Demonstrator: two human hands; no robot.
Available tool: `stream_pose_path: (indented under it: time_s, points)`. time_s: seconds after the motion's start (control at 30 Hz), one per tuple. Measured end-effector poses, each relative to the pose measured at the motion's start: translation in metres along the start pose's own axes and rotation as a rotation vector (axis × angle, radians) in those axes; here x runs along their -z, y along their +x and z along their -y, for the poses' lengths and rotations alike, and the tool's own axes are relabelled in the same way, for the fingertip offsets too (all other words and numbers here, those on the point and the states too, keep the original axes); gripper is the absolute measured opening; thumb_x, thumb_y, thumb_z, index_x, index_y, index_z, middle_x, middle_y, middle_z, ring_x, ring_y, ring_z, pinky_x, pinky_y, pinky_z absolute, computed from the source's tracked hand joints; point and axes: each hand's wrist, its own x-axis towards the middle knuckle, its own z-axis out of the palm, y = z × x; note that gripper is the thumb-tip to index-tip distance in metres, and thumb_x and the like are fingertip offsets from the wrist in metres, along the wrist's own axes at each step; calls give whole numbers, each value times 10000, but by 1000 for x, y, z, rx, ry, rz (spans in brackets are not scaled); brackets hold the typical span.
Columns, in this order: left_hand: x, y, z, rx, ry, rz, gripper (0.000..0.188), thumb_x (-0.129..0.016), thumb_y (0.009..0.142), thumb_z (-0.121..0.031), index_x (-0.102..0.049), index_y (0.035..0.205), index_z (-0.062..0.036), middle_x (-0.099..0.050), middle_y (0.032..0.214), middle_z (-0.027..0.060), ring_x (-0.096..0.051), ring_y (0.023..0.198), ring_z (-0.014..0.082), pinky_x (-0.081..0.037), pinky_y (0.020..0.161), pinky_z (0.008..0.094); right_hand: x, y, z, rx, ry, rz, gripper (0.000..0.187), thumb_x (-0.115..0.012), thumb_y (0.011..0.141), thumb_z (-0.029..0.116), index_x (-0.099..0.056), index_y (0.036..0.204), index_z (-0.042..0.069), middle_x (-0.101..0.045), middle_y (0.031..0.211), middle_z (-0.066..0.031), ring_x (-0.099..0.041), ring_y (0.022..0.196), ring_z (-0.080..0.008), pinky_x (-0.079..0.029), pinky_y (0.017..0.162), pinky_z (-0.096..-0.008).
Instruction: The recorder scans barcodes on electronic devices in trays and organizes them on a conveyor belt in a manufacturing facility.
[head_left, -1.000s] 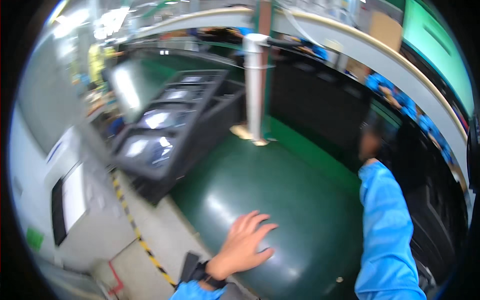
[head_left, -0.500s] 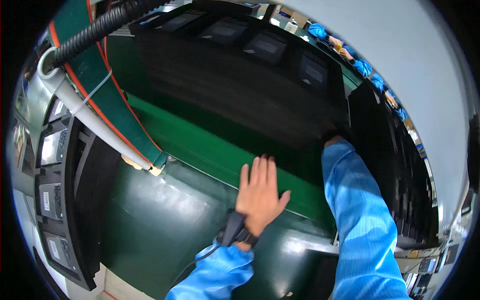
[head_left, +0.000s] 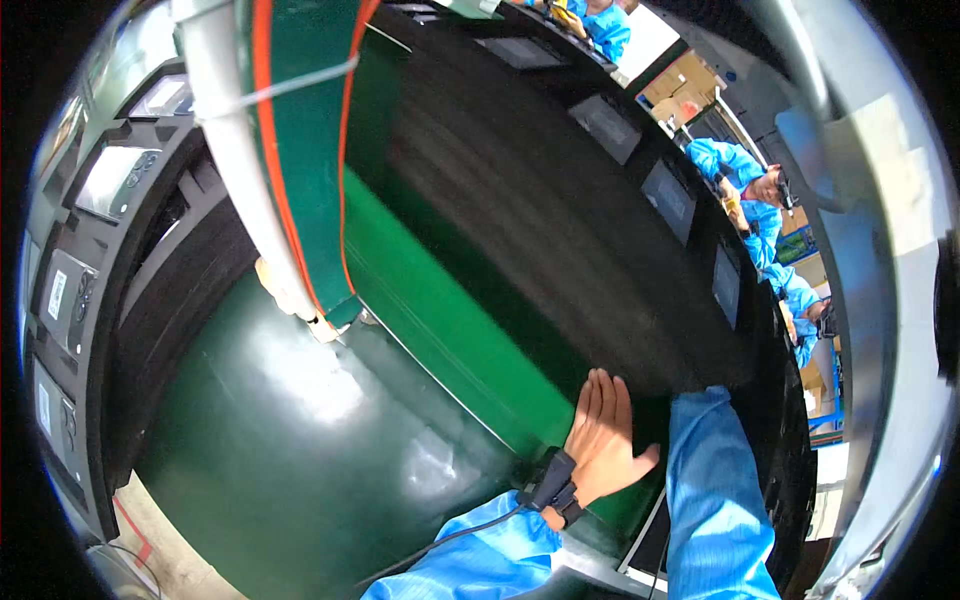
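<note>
A large black foam block or tray stack [head_left: 520, 210] stands on the green surface ahead, with several grey flat devices [head_left: 668, 200] set in pockets along its top. My left hand [head_left: 605, 440] is flat, fingers stretched out, with the fingertips at the stack's lower front side; whether they press on it I cannot tell. It holds nothing. A black wristband with a cord [head_left: 550, 485] is on that wrist. My right forearm in a blue sleeve [head_left: 718, 490] reaches to the stack's right end. The right hand itself is hidden against the black foam.
A second black foam tray with grey devices [head_left: 70, 290] stands at the left. A white pipe [head_left: 235, 150] and a green, orange-edged strip [head_left: 310, 170] rise at the upper left. Beyond the stack, several people in blue [head_left: 755, 205] sit working. A pale curved panel [head_left: 900, 330] borders the right.
The view has turned, so the stack now slants down to the right. My left hand has moved right and closer to the foam. The right hand has gone out of sight behind its sleeve.
</note>
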Motion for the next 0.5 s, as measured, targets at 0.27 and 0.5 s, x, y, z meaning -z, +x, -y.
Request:
stream_pose_path:
  time_s: [0.27,0.5]
  points:
    - [37,-45,-20,-36,-198,16,1157,-766,795,-490,-154,1511,183,-162,1528,495,-145,1476,604,-102,1234,608,58,-106,48,-98,851,238,454,-493,1018,471,-621,1291,131,-661,1252,-33,-595,1160,-223,-453,1015,-374]
    - [139,-133,-23,74,-260,-111,1156,-703,862,-556,-110,1545,163,-139,1604,416,-132,1526,523,-91,1230,607,110,-302,104,-170,1206,506,468,-497,1021,531,-635,1269,159,-678,1221,-4,-606,1133,-203,-464,994,-367]
